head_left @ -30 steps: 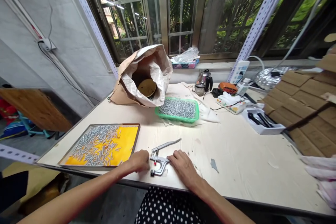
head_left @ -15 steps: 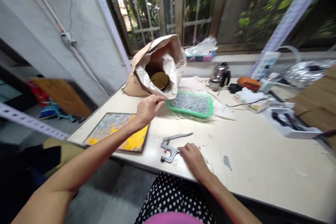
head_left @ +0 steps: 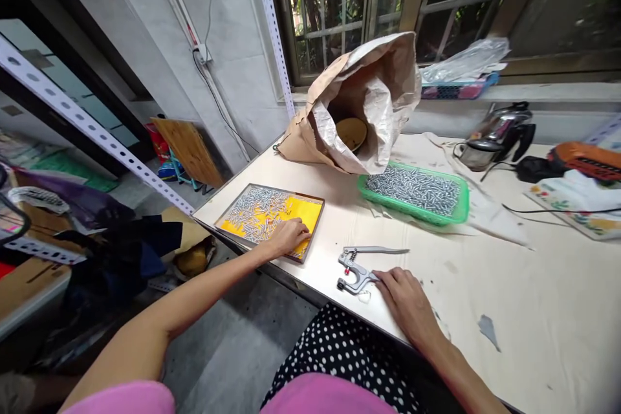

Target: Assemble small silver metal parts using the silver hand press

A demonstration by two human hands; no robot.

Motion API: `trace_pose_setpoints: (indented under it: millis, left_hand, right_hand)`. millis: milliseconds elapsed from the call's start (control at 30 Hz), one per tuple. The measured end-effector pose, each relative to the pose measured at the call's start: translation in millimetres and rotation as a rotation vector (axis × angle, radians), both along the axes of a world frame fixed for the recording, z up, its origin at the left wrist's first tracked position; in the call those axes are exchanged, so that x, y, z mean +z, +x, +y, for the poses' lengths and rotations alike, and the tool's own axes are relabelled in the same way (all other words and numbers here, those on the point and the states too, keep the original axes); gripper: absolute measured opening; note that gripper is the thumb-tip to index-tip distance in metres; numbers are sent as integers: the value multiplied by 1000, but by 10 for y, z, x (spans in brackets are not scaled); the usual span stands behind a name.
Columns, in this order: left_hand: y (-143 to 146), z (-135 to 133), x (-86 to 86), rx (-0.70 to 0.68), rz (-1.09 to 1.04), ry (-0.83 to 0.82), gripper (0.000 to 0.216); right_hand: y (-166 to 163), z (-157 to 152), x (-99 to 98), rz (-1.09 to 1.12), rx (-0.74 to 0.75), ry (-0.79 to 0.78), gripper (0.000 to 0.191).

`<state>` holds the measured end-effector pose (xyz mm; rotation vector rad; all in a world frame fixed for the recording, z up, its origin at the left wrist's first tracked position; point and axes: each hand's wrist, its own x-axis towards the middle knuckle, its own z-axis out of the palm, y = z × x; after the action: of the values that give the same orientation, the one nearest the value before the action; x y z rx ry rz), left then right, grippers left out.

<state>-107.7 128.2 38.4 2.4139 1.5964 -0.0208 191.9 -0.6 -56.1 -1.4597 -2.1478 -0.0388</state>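
My left hand (head_left: 287, 237) rests on the near right corner of a yellow-bottomed tray (head_left: 305, 210) that holds several small metal pins; its fingers are curled down onto the tray, and I cannot see whether they pinch anything. My right hand (head_left: 407, 297) lies on the table, its fingers closed on the handle end of a grey metal hand press (head_left: 358, 267). The press lies near the table's front edge with its long lever pointing right.
A green tray (head_left: 460, 204) full of metal pins sits behind the press. A large brown paper sack (head_left: 373, 100) lies open behind it. A kettle (head_left: 495, 132), cables and an orange object stand at the back right. Perforated steel shelf posts rise at left.
My left hand has come back from near the paper sack down onto the yellow tray. The view has swung left. My right hand has stayed at the press.
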Motion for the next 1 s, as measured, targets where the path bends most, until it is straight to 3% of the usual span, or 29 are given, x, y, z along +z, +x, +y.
trace_pose_setpoints:
  millis: [300,467,533,700,867,1000]
  left_hand:
    - [100,9,-96,-13,100,26,25]
    - [147,-61,14,19,-4,63,25]
    - [240,-171,99,89,-187,-15,24]
    - [602,-533,146,266,-610,-493,20]
    - [813,-696,-108,469,-790,-600,9]
    - [838,-699,-234,509,-790,-645,18]
  right_hand:
    - [-18,-4,59,-37,-14,-50,27]
    - [-60,23,189,-105,-58,-161,17]
    - [-71,38,248,-139,-56,-189,15]
    - [-93,27,363,-263,-47,-173,15]
    - [-103,-47,394,-314,-59,-104,19]
    - [-87,-56,398,-310,-50,-100,22]
